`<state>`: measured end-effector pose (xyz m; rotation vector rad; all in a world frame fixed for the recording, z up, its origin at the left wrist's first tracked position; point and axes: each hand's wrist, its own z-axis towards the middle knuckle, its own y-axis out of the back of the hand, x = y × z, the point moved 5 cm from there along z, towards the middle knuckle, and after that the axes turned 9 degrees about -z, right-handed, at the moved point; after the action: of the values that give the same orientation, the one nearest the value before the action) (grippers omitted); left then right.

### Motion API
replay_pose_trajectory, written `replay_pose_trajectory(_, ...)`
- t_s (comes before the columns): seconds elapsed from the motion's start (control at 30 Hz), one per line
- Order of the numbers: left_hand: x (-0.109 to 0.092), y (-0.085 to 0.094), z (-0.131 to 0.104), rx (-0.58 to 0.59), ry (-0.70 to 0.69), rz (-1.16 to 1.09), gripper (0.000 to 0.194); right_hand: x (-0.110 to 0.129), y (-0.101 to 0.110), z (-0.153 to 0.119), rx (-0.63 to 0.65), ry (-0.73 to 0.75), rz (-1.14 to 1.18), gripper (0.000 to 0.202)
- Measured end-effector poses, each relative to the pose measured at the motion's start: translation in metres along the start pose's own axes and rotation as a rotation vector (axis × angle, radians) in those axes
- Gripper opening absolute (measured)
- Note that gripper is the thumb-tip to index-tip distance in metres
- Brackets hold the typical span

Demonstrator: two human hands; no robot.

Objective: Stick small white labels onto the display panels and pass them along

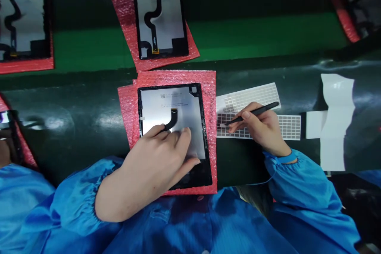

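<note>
- The left hand [162, 154] lies flat, fingers spread, on the display panel [174, 107] over pink bubble wrap [208, 87].
- The right hand [262, 127] pinches black tweezers [256, 112], tip on the sticker sheet [253, 95].

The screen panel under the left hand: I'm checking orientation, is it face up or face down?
Face down: the screen panel shows its grey back, printed label and black flex cable.

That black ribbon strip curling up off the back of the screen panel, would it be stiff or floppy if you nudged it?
Probably floppy: the ribbon strip is thin and already bends in a curve above the screen panel. It likely springs back a little, since the left hand rests by its lower end. Being so thin, it is probably delicate and could crease.
</note>
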<state>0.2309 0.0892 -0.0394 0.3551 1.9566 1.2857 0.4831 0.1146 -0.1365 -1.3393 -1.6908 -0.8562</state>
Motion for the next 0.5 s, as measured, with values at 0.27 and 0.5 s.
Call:
replay_pose_trajectory(0.27,-0.015,-0.014,0.014,0.038,0.000,-0.030,0.066,0.047,-0.030,0.035,0.085,0.137,-0.069,0.028)
replay_pose_trajectory(0.5,-0.014,-0.020,0.015,0.020,0.021,0.015,0.069,0.037,-0.050,0.042,0.203,0.063,-0.034,0.028)
